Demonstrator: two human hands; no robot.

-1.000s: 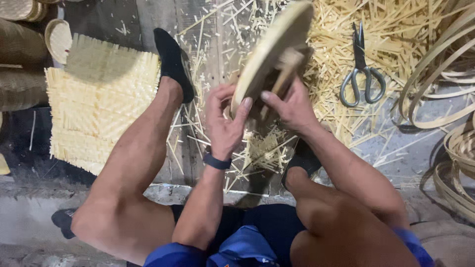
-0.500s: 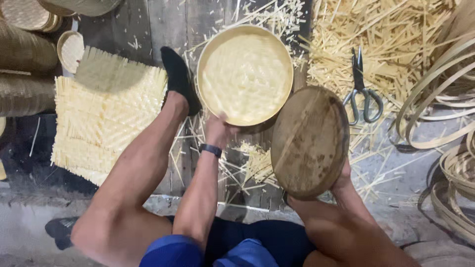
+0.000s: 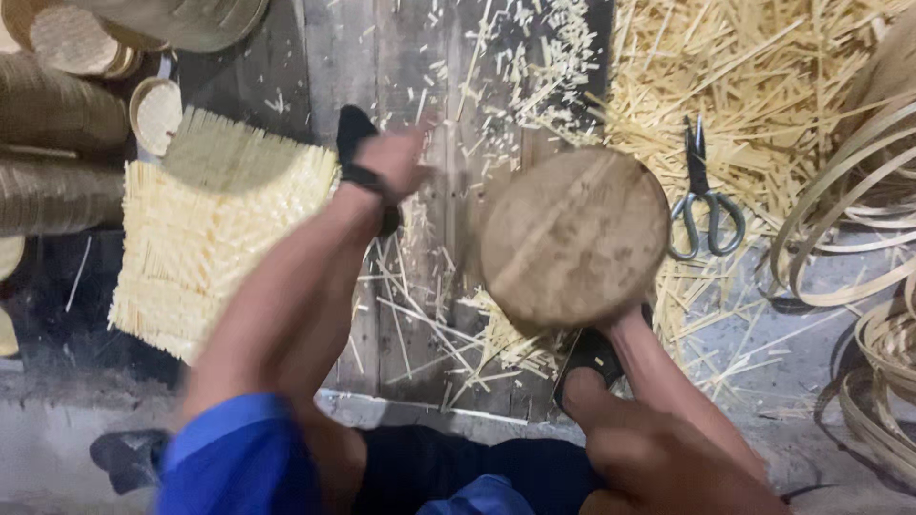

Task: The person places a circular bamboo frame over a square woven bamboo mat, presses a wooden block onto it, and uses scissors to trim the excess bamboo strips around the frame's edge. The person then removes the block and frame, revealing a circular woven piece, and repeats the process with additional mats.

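My right hand (image 3: 625, 322) grips a round brown wooden disc (image 3: 572, 238) from below and holds it upright over the plank floor; the disc hides most of the hand. My left hand (image 3: 396, 160) is blurred and stretched out to the upper left above my black shoe (image 3: 355, 124), with nothing in it. It hovers by the corner of a square woven bamboo mat (image 3: 215, 248). The round woven tray from the earlier frames is not in either hand.
Scissors (image 3: 704, 195) lie on a heap of bamboo slivers (image 3: 763, 76) to the right. Coiled bamboo strips (image 3: 859, 210) curve along the right edge. Stacked woven baskets (image 3: 57, 114) and small round trays (image 3: 157, 110) sit at the upper left. Slivers litter the planks (image 3: 429, 286).
The two pieces came apart: my left hand took the woven tray, now gone from it, and swung up-left. My right hand keeps the wooden disc, lifted slightly.
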